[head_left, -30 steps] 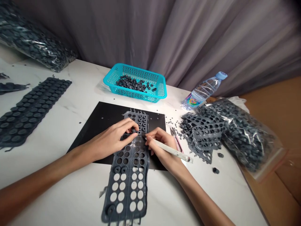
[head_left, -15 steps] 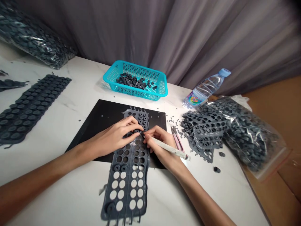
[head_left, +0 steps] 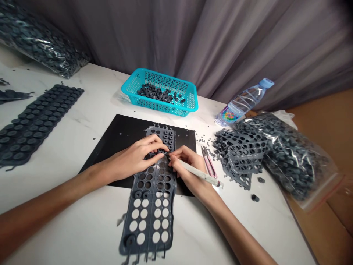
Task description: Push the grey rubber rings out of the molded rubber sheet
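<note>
A long dark grey moulded rubber sheet (head_left: 149, 221) with rows of round holes lies across a black mat (head_left: 110, 147). Small rubber rings still sit in some holes near its far end, and a few nearer to me. My left hand (head_left: 140, 156) lies over the sheet, thumb and index finger closed on it at the middle; what is under the fingertips is hidden. In my right hand (head_left: 187, 162) is a slim craft knife (head_left: 197, 172) with a whitish handle, its dark tip meeting the sheet beside my left fingertips.
Behind the mat stands a turquoise basket (head_left: 160, 108) of loose rings. To the right are pink thread snips (head_left: 211, 167), a water bottle (head_left: 242, 103), punched sheets (head_left: 245, 154) and a bag of rings (head_left: 292, 162). Another sheet (head_left: 41, 121) and a full bag (head_left: 46, 44) lie left.
Both hands keep almost the same place and grip on the sheet and knife. The whole view has shifted slightly.
</note>
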### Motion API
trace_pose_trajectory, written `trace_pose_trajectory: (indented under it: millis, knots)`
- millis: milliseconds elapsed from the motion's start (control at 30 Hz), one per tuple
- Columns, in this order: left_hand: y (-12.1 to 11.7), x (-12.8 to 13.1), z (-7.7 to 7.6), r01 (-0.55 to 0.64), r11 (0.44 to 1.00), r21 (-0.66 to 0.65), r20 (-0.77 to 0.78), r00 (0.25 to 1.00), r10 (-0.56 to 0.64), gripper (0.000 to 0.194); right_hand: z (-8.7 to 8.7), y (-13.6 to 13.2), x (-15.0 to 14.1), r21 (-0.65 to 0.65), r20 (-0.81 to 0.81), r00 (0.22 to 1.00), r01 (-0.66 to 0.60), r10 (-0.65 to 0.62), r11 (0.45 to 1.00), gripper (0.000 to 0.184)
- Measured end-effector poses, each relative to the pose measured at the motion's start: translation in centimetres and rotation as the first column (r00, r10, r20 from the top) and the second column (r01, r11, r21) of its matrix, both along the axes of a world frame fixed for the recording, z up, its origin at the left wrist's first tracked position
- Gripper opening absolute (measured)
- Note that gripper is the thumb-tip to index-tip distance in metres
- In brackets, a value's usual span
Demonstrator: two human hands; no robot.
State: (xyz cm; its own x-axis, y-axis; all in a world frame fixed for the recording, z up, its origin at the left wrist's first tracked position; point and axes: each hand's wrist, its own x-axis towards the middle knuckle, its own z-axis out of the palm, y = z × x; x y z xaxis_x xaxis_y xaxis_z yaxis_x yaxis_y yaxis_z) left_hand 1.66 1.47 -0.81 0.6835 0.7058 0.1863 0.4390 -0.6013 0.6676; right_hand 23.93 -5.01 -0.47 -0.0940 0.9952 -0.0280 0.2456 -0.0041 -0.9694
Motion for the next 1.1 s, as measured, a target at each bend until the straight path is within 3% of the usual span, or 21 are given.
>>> trace_pose_trajectory:
  millis: [133, 300, 333, 400, 467, 533, 633, 767, 867, 1100]
  knots:
    - [-0.2, 0.2, 0.4, 0.000, 1.000, 0.028, -0.017, 1.000, 0.001, 0.025, -0.1, 0.1, 0.0, 0.017, 0.003, 1.000, -0.001, 0.001, 1.000, 0.013]
    - [-0.7, 0.8, 0.2, 0.069, 0.985, 0.157, -0.029, 0.997, -0.065, 0.029, 0.0, -0.2, -0.4, 0.075, 0.086, 0.996, 0.000, -0.007, 0.997, 0.014]
    - [-0.8, 0.9, 0.1, 0.060, 0.983, 0.171, -0.007, 0.998, -0.059, 0.029, 0.0, -0.3, -0.6, 0.089, 0.112, 0.994, 0.003, -0.013, 0.996, 0.015]
    - [-0.7, 1.1, 0.3, -0.073, 0.985, 0.154, 0.110, 0.992, 0.056, 0.025, -0.1, -0.5, -0.9, 0.102, 0.136, 0.990, 0.028, -0.042, 0.994, 0.016]
    - [-0.5, 1.1, 0.8, -0.236, 0.970, 0.065, 0.254, 0.944, 0.212, 0.019, -0.3, -0.6, -1.0, 0.078, 0.103, 0.992, 0.061, -0.069, 0.995, 0.016]
    - [-0.1, 0.9, 1.3, -0.280, 0.956, -0.085, 0.349, 0.890, 0.292, 0.017, -0.3, -0.5, -0.9, 0.015, 0.015, 0.997, 0.073, -0.073, 0.997, 0.016]
    - [0.4, 0.4, 1.4, -0.134, 0.927, -0.349, 0.403, 0.872, 0.277, 0.020, -0.3, 0.0, -0.5, -0.056, -0.141, 0.986, 0.076, -0.084, 0.995, 0.020]
    - [0.8, -0.4, 1.0, -0.022, 0.787, -0.617, 0.411, 0.843, 0.346, 0.022, -0.1, 0.5, 0.1, -0.059, -0.239, 0.959, 0.142, -0.152, 0.988, 0.024]
    - [0.7, -0.7, 0.9, 0.047, 0.706, -0.706, 0.407, 0.844, 0.350, 0.026, 0.0, 0.6, 0.2, -0.068, -0.231, 0.960, 0.147, -0.159, 0.987, 0.024]
    - [0.1, -0.5, 1.2, 0.131, 0.582, -0.802, 0.383, 0.861, 0.334, 0.028, -0.2, 0.3, 0.2, -0.068, -0.200, 0.968, 0.140, -0.151, 0.988, 0.025]
